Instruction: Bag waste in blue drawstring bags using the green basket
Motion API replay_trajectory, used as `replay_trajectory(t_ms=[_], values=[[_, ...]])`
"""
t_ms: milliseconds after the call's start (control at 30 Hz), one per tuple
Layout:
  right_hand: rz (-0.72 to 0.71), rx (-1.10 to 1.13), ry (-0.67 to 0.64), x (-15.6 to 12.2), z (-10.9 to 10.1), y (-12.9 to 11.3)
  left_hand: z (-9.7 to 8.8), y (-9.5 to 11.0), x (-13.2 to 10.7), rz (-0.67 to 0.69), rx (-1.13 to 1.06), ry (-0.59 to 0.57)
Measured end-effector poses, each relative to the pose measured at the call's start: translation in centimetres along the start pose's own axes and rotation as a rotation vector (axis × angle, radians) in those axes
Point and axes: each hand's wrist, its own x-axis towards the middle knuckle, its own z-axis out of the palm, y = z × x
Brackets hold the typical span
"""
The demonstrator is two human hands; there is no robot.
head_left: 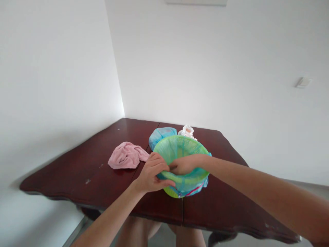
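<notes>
A light green plastic basket [171, 193] stands upright near the table's front edge. A thin blue-green plastic bag [196, 185] lines it, folded over the rim, with a pink stripe on the part hanging outside. My left hand [151, 173] is closed on the basket's near left rim, the thumb outside over the bag. My right hand [185, 164] reaches down into the basket from the right, close to my left fingers. Its fingers look curled against the lining, but the tips are hidden, and I cannot make out what they hold.
A crumpled pink cloth [125, 156] lies left of the basket. Behind the basket are a bulging blue plastic bag [160, 134] and a crumpled white plastic bag [187, 131]. The dark red wooden table [84, 168] has a wavy edge and stands against white walls.
</notes>
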Motion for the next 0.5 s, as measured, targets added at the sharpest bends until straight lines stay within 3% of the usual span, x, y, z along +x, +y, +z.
replay_trajectory(t_ms=[67, 133, 167, 233, 267, 333, 433, 500], values=[[-0.057, 0.052, 0.032, -0.5, -3.9, -1.1, -0.9, -0.5, -0.8, -0.075, -0.006, 0.020], [-0.105, 0.098, 0.257, -1.2, -8.3, -0.6, -1.4, -1.5, -1.9, -0.182, -0.036, 0.107], [-0.124, 0.113, 0.424, -1.6, -10.2, 0.4, -1.4, -2.2, -2.6, -0.245, -0.073, 0.186], [-0.132, 0.135, 0.911, -2.2, -13.2, 3.7, -0.8, -4.0, -4.2, -0.377, -0.173, 0.363], [-0.103, 0.102, 1.066, -2.4, -14.1, 5.7, -0.3, -5.0, -5.1, -0.442, -0.217, 0.434], [0.046, -0.023, 1.121, -2.2, -14.7, 9.9, 0.9, -6.8, -7.1, -0.571, -0.274, 0.507], [0.290, -0.260, 0.954, -0.2, -14.1, 14.9, 2.3, -8.4, -10.2, -0.738, -0.326, 0.457], [0.338, -0.326, 0.854, 1.7, -13.6, 17.0, 2.8, -8.5, -11.4, -0.809, -0.392, 0.376]])
